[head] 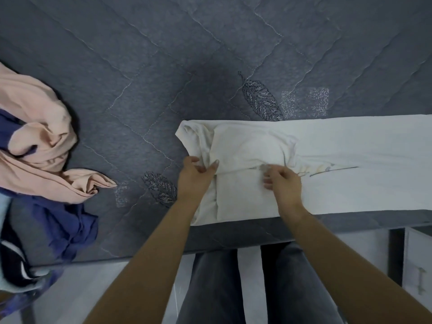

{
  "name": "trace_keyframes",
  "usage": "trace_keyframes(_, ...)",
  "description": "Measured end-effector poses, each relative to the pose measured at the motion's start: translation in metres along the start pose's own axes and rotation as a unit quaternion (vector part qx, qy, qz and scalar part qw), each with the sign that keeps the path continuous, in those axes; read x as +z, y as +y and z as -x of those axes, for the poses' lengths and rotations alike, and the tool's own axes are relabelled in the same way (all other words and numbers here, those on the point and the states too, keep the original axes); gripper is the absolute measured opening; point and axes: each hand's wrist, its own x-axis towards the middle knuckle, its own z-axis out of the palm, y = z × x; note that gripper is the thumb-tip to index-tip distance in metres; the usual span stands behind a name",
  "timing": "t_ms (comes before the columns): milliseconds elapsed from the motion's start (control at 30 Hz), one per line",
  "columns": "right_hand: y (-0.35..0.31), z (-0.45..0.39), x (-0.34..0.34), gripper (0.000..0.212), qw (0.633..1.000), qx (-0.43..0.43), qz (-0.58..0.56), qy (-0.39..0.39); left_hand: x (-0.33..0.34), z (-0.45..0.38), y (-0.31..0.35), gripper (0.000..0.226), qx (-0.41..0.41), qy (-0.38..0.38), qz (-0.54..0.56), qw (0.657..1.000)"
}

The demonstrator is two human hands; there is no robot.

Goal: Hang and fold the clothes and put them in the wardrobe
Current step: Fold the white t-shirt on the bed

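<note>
A white T-shirt (350,146) lies flat along the near edge of the grey quilted bed (163,54), its sleeves folded in over the body and the collar end to the left. My left hand (195,175) pinches the folded cloth near the collar end. My right hand (281,181), fingers curled, grips the fold edge at the shirt's middle, where a faint print shows.
A crumpled peach garment (39,141) lies on a dark blue one (70,228) at the bed's left edge, with more clothes below it. A white cabinet with a handle (418,274) stands at the lower right. My legs in grey jeans (210,288) are against the bed.
</note>
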Motion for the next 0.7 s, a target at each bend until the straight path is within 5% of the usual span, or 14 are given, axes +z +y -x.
trace_keyframes(100, 0.002, -0.005, 0.004, 0.019, 0.963, 0.184, -0.196, -0.004, 0.013, 0.000, 0.002, 0.028, 0.016, 0.037, 0.054, 0.998)
trace_keyframes(300, -0.022, -0.028, -0.003, 0.016, 0.894, 0.205, -0.397, 0.034, 0.004, 0.001, 0.001, 0.036, 0.020, 0.022, 0.098, 0.995)
trace_keyframes(500, -0.026, -0.034, -0.024, 0.027, 0.939, 0.193, -0.253, 0.133, 0.004, 0.003, -0.007, 0.032, 0.000, -0.010, 0.016, 1.000)
trace_keyframes(700, -0.014, -0.031, -0.039, 0.031, 0.975, 0.201, -0.088, -0.035, 0.012, 0.018, 0.013, 0.026, 0.112, 0.149, -0.181, 0.966)
